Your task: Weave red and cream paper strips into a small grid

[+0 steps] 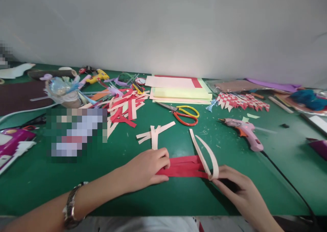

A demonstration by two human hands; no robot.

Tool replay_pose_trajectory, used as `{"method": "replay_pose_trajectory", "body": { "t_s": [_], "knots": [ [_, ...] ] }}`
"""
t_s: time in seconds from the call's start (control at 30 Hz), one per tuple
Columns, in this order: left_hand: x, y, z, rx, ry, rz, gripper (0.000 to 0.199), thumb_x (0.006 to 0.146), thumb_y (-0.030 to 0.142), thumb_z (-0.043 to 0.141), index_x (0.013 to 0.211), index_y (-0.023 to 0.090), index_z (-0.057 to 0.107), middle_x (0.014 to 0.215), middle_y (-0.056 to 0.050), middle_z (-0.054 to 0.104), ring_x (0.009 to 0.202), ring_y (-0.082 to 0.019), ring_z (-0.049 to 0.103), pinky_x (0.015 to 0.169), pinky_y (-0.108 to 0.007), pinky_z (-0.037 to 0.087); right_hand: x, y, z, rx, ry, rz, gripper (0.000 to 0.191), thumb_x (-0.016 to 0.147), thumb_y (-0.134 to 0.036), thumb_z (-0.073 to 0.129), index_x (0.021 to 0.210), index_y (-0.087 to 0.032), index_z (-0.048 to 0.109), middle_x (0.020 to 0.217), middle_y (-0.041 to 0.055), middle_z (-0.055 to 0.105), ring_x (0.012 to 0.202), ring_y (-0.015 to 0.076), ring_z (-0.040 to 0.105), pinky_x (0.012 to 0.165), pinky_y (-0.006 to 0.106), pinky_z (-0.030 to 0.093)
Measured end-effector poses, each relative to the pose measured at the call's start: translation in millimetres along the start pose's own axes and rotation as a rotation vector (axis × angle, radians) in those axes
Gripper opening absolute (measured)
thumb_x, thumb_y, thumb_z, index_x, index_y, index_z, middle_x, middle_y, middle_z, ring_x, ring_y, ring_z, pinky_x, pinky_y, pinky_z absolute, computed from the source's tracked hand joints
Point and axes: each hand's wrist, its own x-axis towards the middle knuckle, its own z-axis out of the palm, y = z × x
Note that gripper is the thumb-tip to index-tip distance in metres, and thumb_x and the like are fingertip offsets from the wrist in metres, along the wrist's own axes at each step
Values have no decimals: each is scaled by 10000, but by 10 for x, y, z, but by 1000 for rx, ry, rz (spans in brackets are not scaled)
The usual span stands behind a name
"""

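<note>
Several red paper strips [182,170] lie side by side on the green table in front of me. My left hand [150,167] rests on their left end, its fingers curled over and pressing them down. At their right end my right hand [231,182] pinches a pale pink paper strip [214,159], which is bent into a loop. One end of that strip reaches up and left across the red strips. A few loose pale pink strips [154,135] lie crossed just beyond my left hand.
Scissors [185,114] with yellow and red handles lie beyond the strips. A pink glue gun [242,131], its cord trailing, is on the right, near a red-and-pink woven paper piece [241,101]. Cut strips [125,106] heap at left, paper sheets [178,93] at the back.
</note>
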Motion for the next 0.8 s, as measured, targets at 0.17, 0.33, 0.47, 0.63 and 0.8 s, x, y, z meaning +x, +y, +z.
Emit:
{"method": "replay_pose_trajectory", "body": {
  "t_s": [0.17, 0.33, 0.47, 0.63, 0.8],
  "knots": [
    [-7, -26, 12, -59, 9, -12, 148, 788, 305, 601, 774, 178, 525, 935, -12, 526, 775, -146, 528, 667, -233, 366, -26, -26, 12, -54, 137, 40, 134, 758, -308, 596, 697, -209, 662, 732, 34, 695, 657, 173, 644, 629, 224, 512],
    [-5, -16, -17, -143, 25, -60, 101, 823, 259, 523, 767, 175, 530, 856, 4, 518, 713, -117, 494, 634, -218, 354, -75, -80, 46, -7, 506, 133, 92, 731, -294, 614, 708, -205, 625, 694, 37, 683, 635, 181, 639, 610, 235, 522],
    [-11, -12, -41, -254, 31, -125, 99, 826, 264, 493, 808, 177, 537, 813, 13, 517, 675, -104, 476, 612, -210, 361, -54, -148, 138, 20, 506, 67, 64, 757, -253, 582, 722, -207, 609, 716, 59, 669, 668, 193, 633, 611, 261, 522],
    [-21, -11, -46, -338, 54, -145, 144, 858, 247, 407, 912, 182, 524, 799, 8, 551, 688, -111, 499, 646, -222, 380, 14, -202, 241, -109, 215, -177, 71, 767, -184, 562, 744, -210, 623, 719, 50, 676, 651, 174, 644, 587, 245, 518],
    [-24, -36, -34, -293, 40, -75, 176, 862, 267, 423, 926, 190, 568, 865, -11, 569, 740, -123, 520, 681, -229, 387, 65, -251, 281, -218, 238, -288, 106, 773, -159, 535, 746, -208, 625, 697, 49, 675, 617, 169, 628, 568, 261, 505]
  ]
}}
